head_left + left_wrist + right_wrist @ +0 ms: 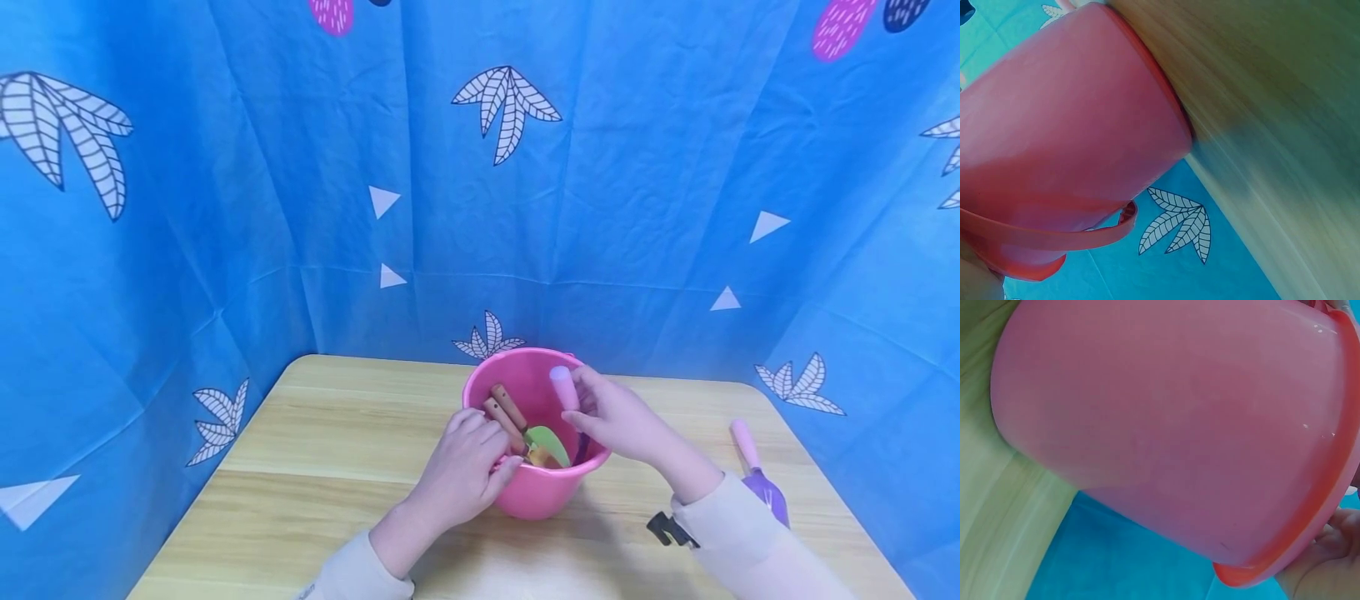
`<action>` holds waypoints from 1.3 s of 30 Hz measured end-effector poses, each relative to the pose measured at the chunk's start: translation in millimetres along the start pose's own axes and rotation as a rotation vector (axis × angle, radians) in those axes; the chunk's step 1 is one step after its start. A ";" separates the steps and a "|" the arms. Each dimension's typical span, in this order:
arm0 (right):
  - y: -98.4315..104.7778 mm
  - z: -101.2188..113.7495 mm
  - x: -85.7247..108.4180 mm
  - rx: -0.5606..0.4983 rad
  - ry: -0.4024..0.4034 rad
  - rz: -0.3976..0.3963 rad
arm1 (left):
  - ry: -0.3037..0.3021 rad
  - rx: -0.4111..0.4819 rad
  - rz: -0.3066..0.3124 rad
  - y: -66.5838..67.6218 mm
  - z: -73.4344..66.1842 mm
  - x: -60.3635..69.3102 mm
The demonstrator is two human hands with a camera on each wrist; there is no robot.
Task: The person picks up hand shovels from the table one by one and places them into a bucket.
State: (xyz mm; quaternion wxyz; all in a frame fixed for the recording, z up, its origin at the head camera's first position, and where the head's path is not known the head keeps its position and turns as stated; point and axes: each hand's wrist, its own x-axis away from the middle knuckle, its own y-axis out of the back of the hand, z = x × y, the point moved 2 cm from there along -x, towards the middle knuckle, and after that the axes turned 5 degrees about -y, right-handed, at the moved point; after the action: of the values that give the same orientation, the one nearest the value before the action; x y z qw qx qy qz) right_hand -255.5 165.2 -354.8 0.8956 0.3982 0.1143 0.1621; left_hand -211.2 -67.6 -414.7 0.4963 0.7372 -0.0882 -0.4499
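A pink bucket (534, 496) stands upright on the table; its outer wall fills much of both wrist views. My left hand (467, 458) grips the near-left rim, with the thumb at the front edge. Over the right rim, my right hand (618, 414) holds a garden tool by its pink handle (564, 387). That tool points down inside the bucket, its dark lower end mostly hidden. Also in the bucket are two wooden handles (510, 407) leaning left, a green blade (547, 443) and a yellowish-orange piece (542, 457) by the near wall.
On the right of the wooden table (337, 433) lies a purple hand trowel (767, 492) with a pink handle, partly behind the right sleeve. A black strap buckle (670, 529) sticks out from that sleeve. Blue patterned curtain (637, 167) surrounds the table's back and sides.
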 end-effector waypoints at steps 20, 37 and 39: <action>-7.3 12.0 -6.9 0.203 0.018 0.182 | -0.005 -0.013 -0.008 0.8 -0.9 0.5; -11.6 10.7 -11.6 0.179 -0.025 0.092 | -0.022 -0.019 -0.021 1.4 0.5 1.6; -12.3 10.7 -11.5 0.178 -0.020 0.093 | -0.019 -0.013 -0.017 0.9 1.0 1.9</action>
State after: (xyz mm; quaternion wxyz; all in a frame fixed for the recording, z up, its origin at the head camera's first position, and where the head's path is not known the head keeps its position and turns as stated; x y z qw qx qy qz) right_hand -260.1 145.8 -356.1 0.8492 0.4827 0.1009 0.1888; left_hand -210.5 -69.8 -415.2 0.4964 0.7305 -0.0838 -0.4614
